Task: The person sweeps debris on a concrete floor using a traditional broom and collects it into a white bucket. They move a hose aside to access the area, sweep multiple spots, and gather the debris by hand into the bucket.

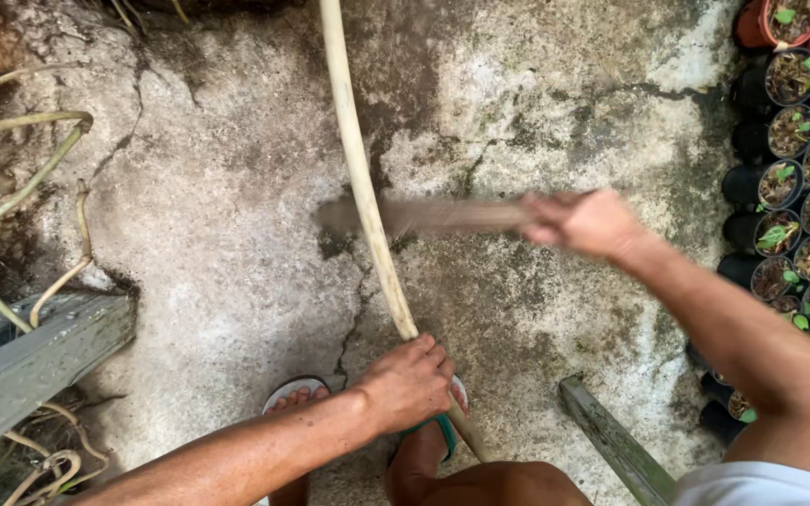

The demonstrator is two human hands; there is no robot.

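A long pale stalk (358, 169) runs from the top of the view down to my feet over cracked concrete. My left hand (410, 379) grips its lower part just above my sandalled foot. My right hand (581, 223) holds the handle of a long blade (405, 215), which is blurred by motion and lies across the stalk at mid-height. Where the blade meets the stalk is smeared, so contact is unclear.
Several small black pots with seedlings (794, 187) line the right edge, with red pots (780, 21) at the top. A grey metal bar (30, 365) lies at the left beside dry curled stems (11, 206). A wooden slat (616, 450) lies near my right leg.
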